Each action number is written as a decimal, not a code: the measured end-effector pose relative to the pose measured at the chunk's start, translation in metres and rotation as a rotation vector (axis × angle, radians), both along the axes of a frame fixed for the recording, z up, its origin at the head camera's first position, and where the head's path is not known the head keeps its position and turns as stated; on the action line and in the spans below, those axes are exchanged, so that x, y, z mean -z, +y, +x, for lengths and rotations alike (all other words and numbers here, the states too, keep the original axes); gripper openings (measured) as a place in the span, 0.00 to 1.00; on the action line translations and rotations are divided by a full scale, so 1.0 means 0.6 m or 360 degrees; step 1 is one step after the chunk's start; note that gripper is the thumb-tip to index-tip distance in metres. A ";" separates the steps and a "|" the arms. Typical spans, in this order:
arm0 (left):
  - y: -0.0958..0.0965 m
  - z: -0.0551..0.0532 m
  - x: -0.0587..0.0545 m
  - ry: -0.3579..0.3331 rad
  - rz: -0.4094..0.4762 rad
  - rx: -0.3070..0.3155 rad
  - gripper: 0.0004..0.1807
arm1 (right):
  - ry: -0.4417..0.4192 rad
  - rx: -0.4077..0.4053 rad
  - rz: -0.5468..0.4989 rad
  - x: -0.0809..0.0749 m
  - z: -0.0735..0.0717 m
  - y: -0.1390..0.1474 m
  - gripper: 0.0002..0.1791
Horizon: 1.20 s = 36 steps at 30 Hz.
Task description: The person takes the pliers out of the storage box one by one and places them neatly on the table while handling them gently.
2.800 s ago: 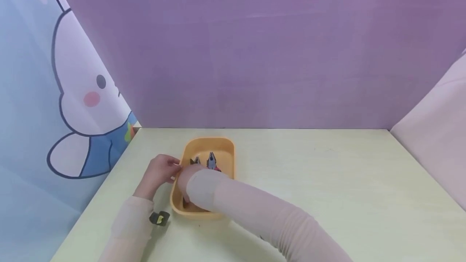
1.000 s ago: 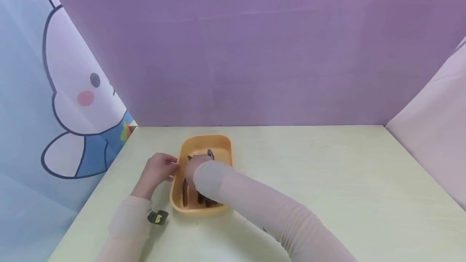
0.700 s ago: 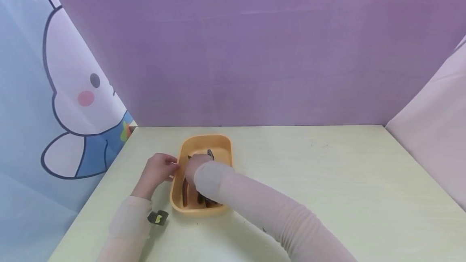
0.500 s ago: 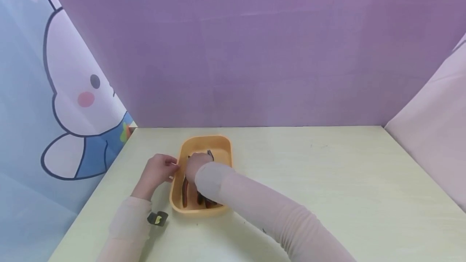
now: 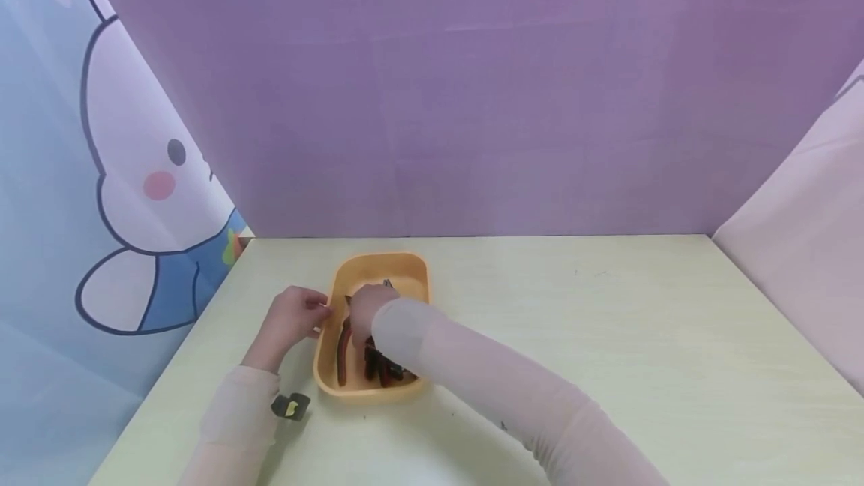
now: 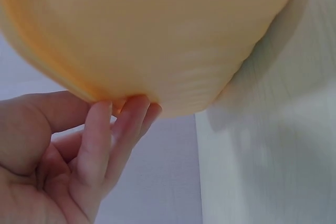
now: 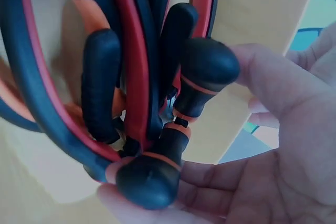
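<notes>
A yellow-orange plastic tray (image 5: pixel 367 396) holds several pliers and small tools. My left hand (image 5: pixel 290 325) is at its left side, and in the left wrist view its thumb and fingers pinch the tray rim (image 6: pixel 50 80). Inside the tray is my right hand (image 5: pixel 367 310). The right wrist view shows its thumb against one black bulb-ended handle (image 7: pixel 210 66) and its fingers curled under a second bulb-ended handle (image 7: pixel 149 182), both with orange rings. Red-and-black plier handles (image 7: pixel 134 61) lie right behind them. The heads of most tools are hidden by the right hand.
The tray stands on a pale yellow-green table (image 5: pixel 574 366), toward its left side. A purple backdrop (image 5: pixel 472 96) rises behind it. At the left hangs a blue cartoon-print curtain (image 5: pixel 40 246), and a pale pink cloth (image 5: pixel 810 223) hangs at the right.
My right hand has moved from the tray's left side a little rightward, uncovering more of the handles at the near end. The left hand stays at the rim.
</notes>
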<state>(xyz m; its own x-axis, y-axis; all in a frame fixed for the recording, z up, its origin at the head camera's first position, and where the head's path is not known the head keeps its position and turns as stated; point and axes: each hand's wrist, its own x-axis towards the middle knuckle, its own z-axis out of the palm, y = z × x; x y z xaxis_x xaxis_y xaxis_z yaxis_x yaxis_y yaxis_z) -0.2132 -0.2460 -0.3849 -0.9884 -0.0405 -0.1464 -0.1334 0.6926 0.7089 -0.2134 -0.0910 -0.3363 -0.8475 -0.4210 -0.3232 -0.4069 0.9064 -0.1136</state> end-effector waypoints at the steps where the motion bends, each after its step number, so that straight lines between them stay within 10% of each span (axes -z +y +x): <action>1: 0.000 0.000 0.001 0.0005 0.0006 0.0002 0.16 | 0.0002 -0.0003 -0.0007 -0.001 0.001 0.001 0.11; 19: 0.003 0.002 -0.002 0.0042 -0.0029 0.0023 0.16 | -0.0042 -0.0136 -0.0219 -0.041 -0.004 0.049 0.12; 36: 0.011 0.000 -0.003 -0.0022 -0.0102 -0.0041 0.19 | -0.0123 0.0064 -0.0349 -0.061 -0.021 0.135 0.18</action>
<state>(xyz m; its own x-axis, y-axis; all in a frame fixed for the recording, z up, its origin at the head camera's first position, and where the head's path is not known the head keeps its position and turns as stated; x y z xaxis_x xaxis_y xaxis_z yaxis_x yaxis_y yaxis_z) -0.2131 -0.2392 -0.3831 -0.9848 -0.0753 -0.1564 -0.1611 0.7328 0.6611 -0.2258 -0.0102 -0.3000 -0.8414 -0.4546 -0.2923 -0.3533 0.8719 -0.3390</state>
